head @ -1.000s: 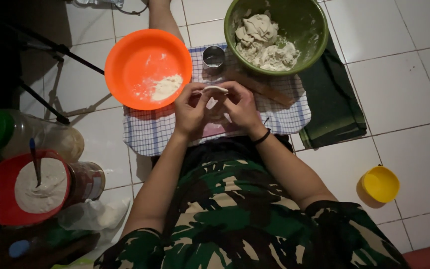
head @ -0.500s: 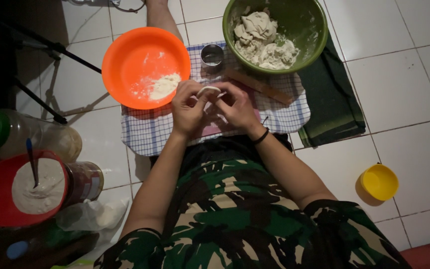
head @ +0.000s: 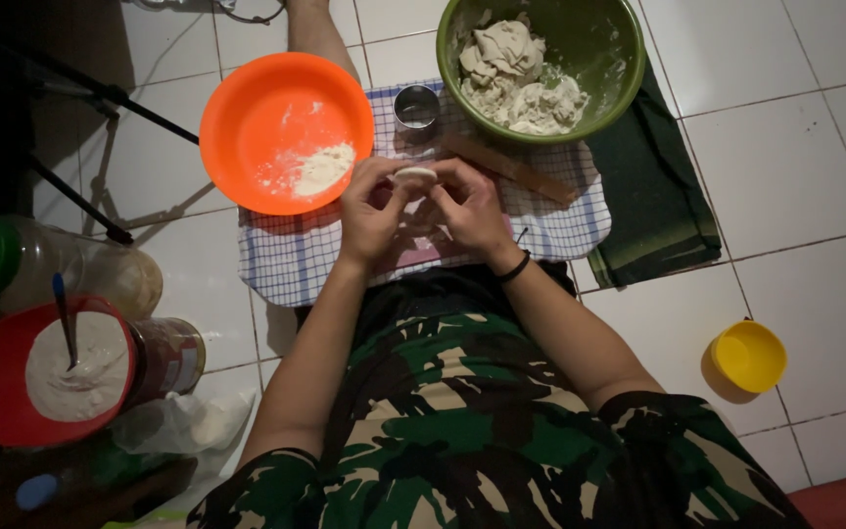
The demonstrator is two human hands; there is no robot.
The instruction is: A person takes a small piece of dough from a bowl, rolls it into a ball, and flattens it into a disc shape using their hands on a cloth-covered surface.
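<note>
Pale soft dough disc (head: 415, 175), left hand (head: 372, 211), right hand (head: 472, 206) pinching

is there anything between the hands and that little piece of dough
No. Nothing stands between them: the left hand and right hand both pinch the small dough piece directly with their fingertips, holding it above the checked cloth, between the orange bowl and the green bowl.

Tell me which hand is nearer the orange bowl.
Left. The left hand sits just below the orange bowl rim; the right hand is farther off, beyond the dough piece both hold.
</note>
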